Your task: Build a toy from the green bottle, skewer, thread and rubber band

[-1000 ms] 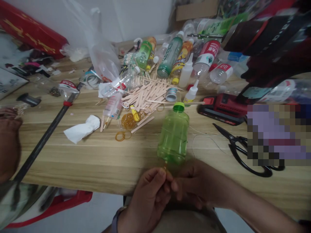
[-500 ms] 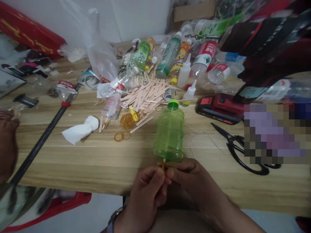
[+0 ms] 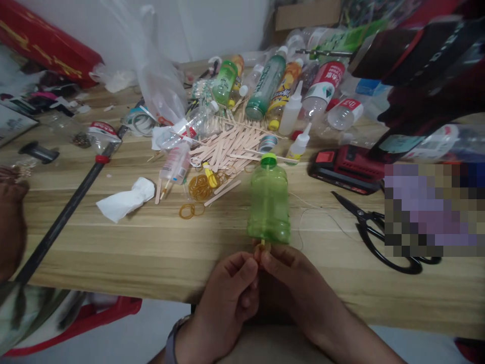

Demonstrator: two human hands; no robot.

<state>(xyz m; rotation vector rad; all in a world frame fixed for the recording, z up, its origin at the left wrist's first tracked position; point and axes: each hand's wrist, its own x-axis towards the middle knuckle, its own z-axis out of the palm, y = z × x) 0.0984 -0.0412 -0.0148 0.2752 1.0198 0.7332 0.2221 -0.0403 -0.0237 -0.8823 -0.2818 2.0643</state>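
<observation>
A green plastic bottle (image 3: 268,202) with a bright green cap (image 3: 269,160) is right in front of me, its base towards my hands. From that base a short light stick (image 3: 262,242) sticks out, with an amber rubber band (image 3: 259,249) around or beside it. My left hand (image 3: 233,290) pinches the rubber band between thumb and forefinger, with the other fingers curled. Close against it, my right hand (image 3: 297,285) is closed on the same band, its thumb at the stick's end. The fingertips partly hide the band.
Behind the bottle lie a heap of wooden craft sticks (image 3: 227,146) and loose rubber bands (image 3: 200,187). Scissors (image 3: 364,217) and a cordless drill (image 3: 348,167) are on the right. A black rod (image 3: 64,212), crumpled tissue (image 3: 129,198) and another person's hand (image 3: 11,222) are left.
The bottle has shifted slightly right and up in view, and looks more upright. Both hands have stayed together at its base, and more of the amber band shows between the fingers.
</observation>
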